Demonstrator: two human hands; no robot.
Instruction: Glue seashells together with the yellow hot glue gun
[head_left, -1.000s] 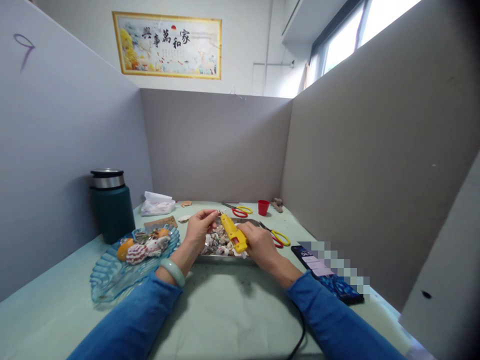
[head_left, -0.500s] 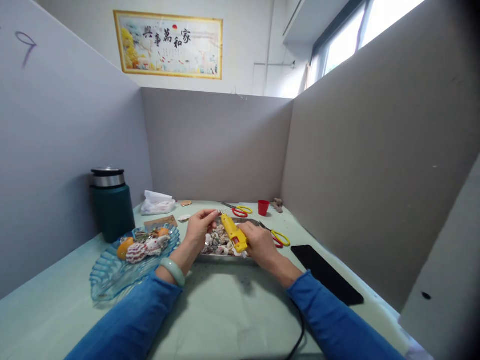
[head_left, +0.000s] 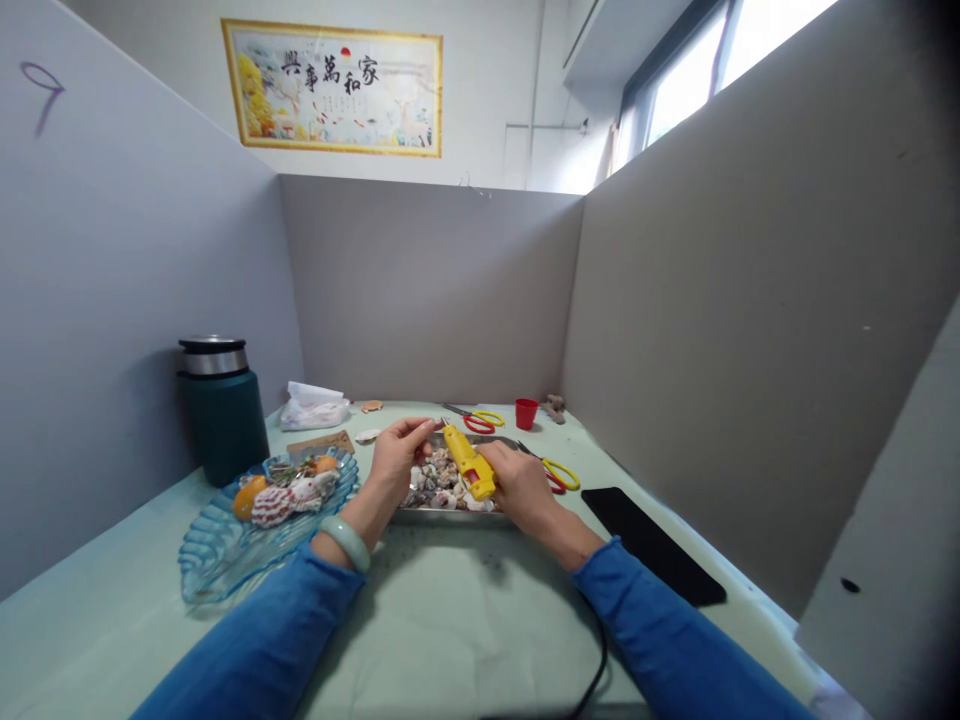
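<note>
My right hand is closed around a yellow hot glue gun, whose nozzle points up and left. My left hand is pinched close to that nozzle; what sits between its fingertips is too small to make out. Below both hands lies a metal tray filled with small seashells. A dark cord runs along the table under my right forearm.
At left stand a blue glass dish with shells and orange pieces, and a dark green bottle. Behind are a white plastic bag, scissors and a red cup. More scissors and a black slab lie at right. Partitions enclose the table.
The glue gun has shifted very slightly relative to the left fingertips. Both hands otherwise keep their place, and the view has moved a little.
</note>
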